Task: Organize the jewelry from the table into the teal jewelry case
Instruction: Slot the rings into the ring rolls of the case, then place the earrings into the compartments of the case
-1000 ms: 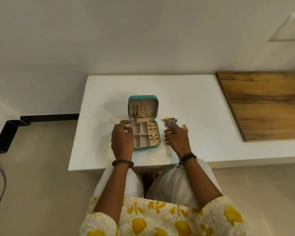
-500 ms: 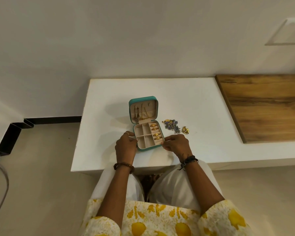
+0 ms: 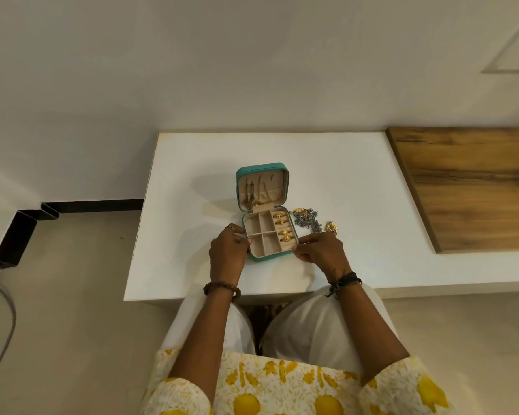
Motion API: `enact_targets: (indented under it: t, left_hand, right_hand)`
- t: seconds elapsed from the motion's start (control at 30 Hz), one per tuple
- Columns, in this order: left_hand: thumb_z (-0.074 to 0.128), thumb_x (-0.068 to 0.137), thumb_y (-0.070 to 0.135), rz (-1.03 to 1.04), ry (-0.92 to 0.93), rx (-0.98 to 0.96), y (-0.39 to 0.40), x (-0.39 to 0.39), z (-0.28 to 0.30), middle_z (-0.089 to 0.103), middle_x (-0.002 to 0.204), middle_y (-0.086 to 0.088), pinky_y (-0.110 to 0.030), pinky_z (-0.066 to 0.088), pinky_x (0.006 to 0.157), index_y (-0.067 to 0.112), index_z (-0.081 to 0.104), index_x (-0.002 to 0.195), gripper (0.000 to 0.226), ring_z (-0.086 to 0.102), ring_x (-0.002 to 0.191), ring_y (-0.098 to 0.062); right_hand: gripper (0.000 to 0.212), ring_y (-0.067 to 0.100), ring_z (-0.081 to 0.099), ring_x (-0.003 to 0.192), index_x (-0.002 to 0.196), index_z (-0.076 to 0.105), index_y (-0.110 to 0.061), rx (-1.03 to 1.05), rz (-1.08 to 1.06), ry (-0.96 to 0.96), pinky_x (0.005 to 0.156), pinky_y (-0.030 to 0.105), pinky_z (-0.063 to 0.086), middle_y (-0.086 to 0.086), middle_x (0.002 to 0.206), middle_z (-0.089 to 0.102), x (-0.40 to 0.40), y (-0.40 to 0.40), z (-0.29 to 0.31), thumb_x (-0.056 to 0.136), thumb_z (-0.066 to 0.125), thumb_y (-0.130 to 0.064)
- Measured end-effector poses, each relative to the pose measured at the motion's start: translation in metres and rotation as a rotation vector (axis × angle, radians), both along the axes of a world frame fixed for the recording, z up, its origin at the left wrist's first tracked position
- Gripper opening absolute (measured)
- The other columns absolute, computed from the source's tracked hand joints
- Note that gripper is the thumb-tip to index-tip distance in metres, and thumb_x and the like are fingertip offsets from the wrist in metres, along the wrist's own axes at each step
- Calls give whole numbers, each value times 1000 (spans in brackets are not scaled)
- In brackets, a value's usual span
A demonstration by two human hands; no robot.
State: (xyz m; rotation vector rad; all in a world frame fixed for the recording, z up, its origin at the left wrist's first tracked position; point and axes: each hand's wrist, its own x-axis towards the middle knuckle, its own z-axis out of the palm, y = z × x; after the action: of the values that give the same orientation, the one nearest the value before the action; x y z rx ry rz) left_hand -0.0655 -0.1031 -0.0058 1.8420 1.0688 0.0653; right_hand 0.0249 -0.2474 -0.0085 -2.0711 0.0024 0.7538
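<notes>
case (image 3: pixel 262 168): teal outside, beige lining
rings (image 3: pixel 282 226): gold
table (image 3: pixel 342 175): white
board (image 3: pixel 474 187): brown wood grain
sleeves (image 3: pixel 402 390): white with yellow print

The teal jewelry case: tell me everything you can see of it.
The teal jewelry case lies open on the white table, its lid upright at the far side. The beige lining looks soft. Chains hang inside the lid. The base has four empty compartments and a ring row on its right holding gold rings. The left hand grips its left edge and the right hand pinches its right edge.
</notes>
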Motion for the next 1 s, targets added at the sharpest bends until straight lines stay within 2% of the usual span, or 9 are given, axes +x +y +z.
enact_targets:
  t: [0.1,0.17,0.27,0.37,0.5,0.6,0.7,0.87,1.0]
  left_hand:
    - [52,90,9,16,16,57,-6,1,-2,67,108,-13,-35,51,88,7,57,111,21,63,98,-30]
    - [48,92,8,21,30,106,-12,3,-1,64,114,-12,-31,47,84,7,54,115,23,60,105,-29]
    - [47,91,6,17,4,235,-23,7,2,52,124,-13,-34,50,81,8,47,123,32,57,109,-30]
    - [53,88,6,-26,-35,458,-35,16,7,49,125,-11,-35,51,78,10,48,124,37,52,111,-27]
    - [68,76,6,-244,-226,736,-59,34,1,66,94,-11,-37,57,66,7,65,91,16,62,87,-31]
    - [73,73,15,-443,-231,776,-80,44,-13,69,82,0,-32,55,62,14,71,81,7,62,81,-23]
    - [79,68,22,-524,-203,839,-90,59,-24,68,75,8,-25,51,58,20,72,75,10,61,75,-16]
    - [75,71,27,-530,-141,868,-92,88,-30,68,82,7,-27,49,63,20,72,84,15,60,80,-16]
    - [71,77,21,-518,-160,813,-88,100,-31,70,84,0,-35,47,65,15,72,89,13,59,83,-23]
  right_hand:
    - [11,19,63,72,85,71,-2,-28,51,-16,87,36,55,17,81,70,1,0,1,77,70,-9]
    - [16,17,61,66,89,70,1,-31,82,-21,78,29,55,13,77,68,1,0,1,79,70,-11]
    - [13,14,59,63,90,69,-2,-12,105,-55,67,20,53,12,78,67,3,-2,3,82,67,-11]
    - [12,22,63,69,94,68,0,28,-3,-179,74,32,56,16,84,69,14,-12,3,86,61,-4]
    - [10,29,66,71,81,70,-7,-50,-125,-349,76,44,55,10,76,69,37,-37,-5,81,62,-3]
    - [11,34,67,81,82,71,-8,-114,-163,-347,81,50,53,15,83,71,53,-49,-13,80,62,-2]
    - [13,33,66,86,86,72,-9,-105,-139,-329,83,49,52,15,89,71,61,-52,-18,80,62,-2]
    - [18,24,62,93,92,72,-23,-107,-36,-346,81,36,51,3,91,70,65,-44,-19,83,60,-12]
    - [14,20,65,86,84,74,-15,-141,-3,-358,70,26,44,3,89,73,67,-36,-16,81,61,-11]
